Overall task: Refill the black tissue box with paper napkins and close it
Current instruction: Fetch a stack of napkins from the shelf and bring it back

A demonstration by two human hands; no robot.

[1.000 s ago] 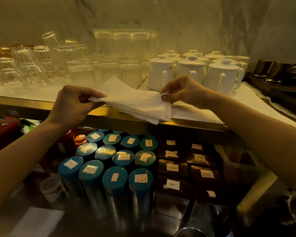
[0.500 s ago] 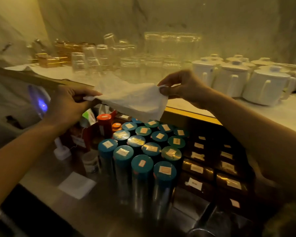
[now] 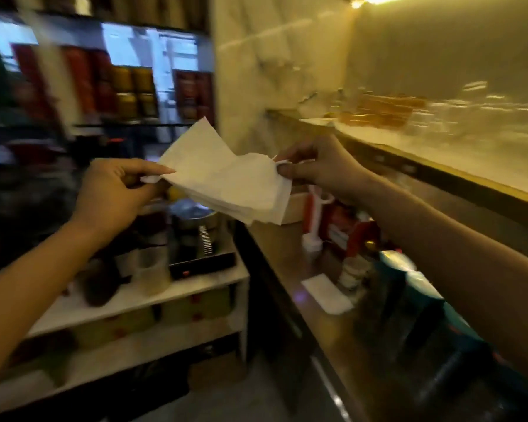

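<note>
Holding napkins (image 3: pixel 226 181) w/ both hands over steel counter (image 3: pixel 290 254).

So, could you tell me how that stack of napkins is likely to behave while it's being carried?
The napkins look floppy: they sag between the left hand and right hand. Probably light, since fingertip pinches hold them. Loose layers fan at the lower edge, so sheets may slip out.

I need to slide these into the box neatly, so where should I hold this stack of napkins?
Keep hold of the napkin stack at its two opposite side edges, left hand from the left and right hand from the right. The stack sags and fans out along its lower edge, so pinching both ends probably keeps the sheets together.
</note>
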